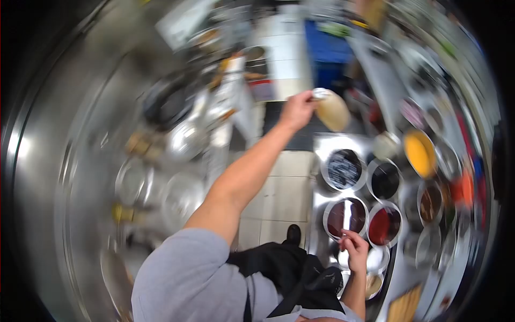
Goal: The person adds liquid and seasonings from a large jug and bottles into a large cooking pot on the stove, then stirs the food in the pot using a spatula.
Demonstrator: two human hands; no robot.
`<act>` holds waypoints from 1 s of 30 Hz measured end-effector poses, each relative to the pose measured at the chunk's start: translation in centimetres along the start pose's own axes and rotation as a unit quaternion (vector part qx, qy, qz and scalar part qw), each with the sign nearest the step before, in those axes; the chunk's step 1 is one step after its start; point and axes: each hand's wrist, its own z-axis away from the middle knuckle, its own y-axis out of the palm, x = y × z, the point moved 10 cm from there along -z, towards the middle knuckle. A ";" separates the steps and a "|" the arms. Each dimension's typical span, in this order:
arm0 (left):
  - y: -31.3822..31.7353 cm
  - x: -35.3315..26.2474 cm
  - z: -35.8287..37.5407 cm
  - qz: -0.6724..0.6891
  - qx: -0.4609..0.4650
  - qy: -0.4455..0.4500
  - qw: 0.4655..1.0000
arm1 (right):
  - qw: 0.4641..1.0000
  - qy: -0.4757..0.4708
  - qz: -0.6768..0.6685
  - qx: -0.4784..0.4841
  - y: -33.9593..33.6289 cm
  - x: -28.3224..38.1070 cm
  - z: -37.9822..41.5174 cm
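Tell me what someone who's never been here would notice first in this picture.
Probably the bright yellow contents of a round container, toward the right of the view. Next might come the outstretched left hand, above the middle, gripping a beige rounded object too blurred to name. Lower down and right of centre, the right hand is beside the dark red contents of another container.

Commercial kitchen. Evidence: round sauce tubs [384, 203] along steel counter [318, 201], 4 o'clock; dark pan [169, 104], blurred, 10 o'clock; wearer's black apron [276, 263], 6 o'clock; tiled floor [284, 45], 12 o'clock.
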 end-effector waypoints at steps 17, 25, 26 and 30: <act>-65.6 -29.8 69.9 -0.470 -0.534 -0.170 0.682 | 0.811 -0.057 0.315 0.490 35.3 -3.2 -0.9; -58.2 -37.4 98.5 -0.421 -0.638 -0.367 0.531 | 0.691 -0.028 0.470 0.549 37.9 -13.4 1.1; -56.0 -37.4 101.5 -0.405 -0.662 -0.371 0.510 | 0.660 -0.017 0.506 0.555 37.1 -14.3 1.2; -47.1 -35.3 111.3 -0.341 -0.742 -0.351 0.459 | 0.622 0.016 0.562 0.545 32.7 -17.0 -0.5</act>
